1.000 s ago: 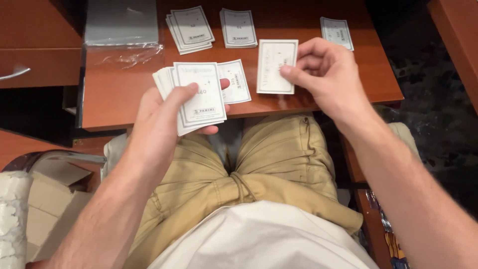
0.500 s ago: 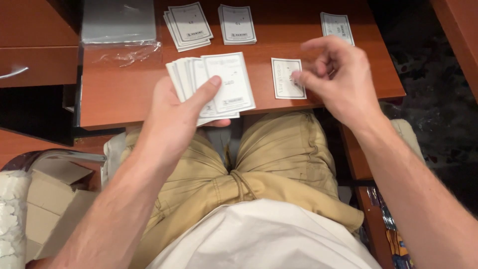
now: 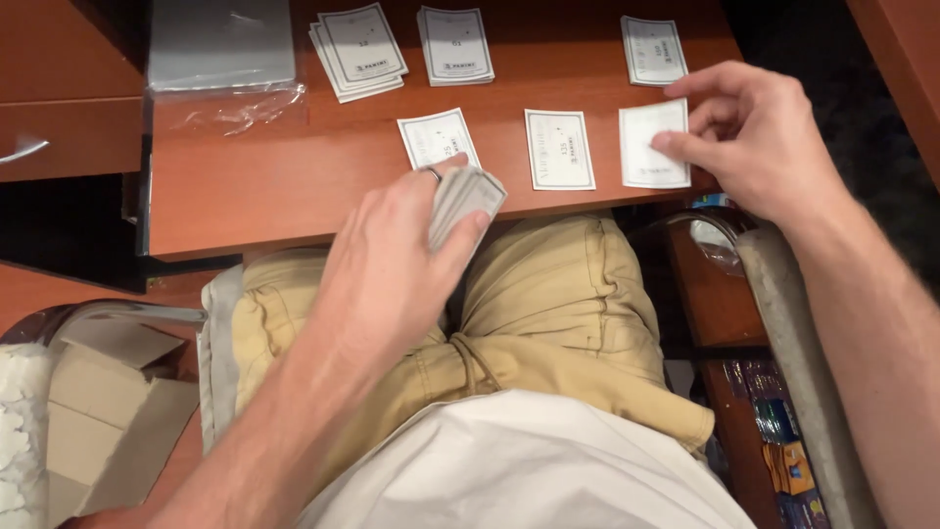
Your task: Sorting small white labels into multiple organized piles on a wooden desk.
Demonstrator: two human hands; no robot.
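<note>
A stack of white cards (image 3: 463, 201) sits edge-on in the left hand (image 3: 401, 264), fingers curled and pressed around it, just over the near edge of the reddish wooden desk (image 3: 245, 186). The right hand (image 3: 759, 137) pinches a single card (image 3: 654, 144) between thumb and fingertips; it seems to lie flat on the desk, though the contact is hard to judge. Beside it lie a middle card (image 3: 559, 149) and a left card (image 3: 439, 140), well spaced. Three small piles (image 3: 455, 44) line the far side, next to a clear plastic sleeve (image 3: 223, 59).
</note>
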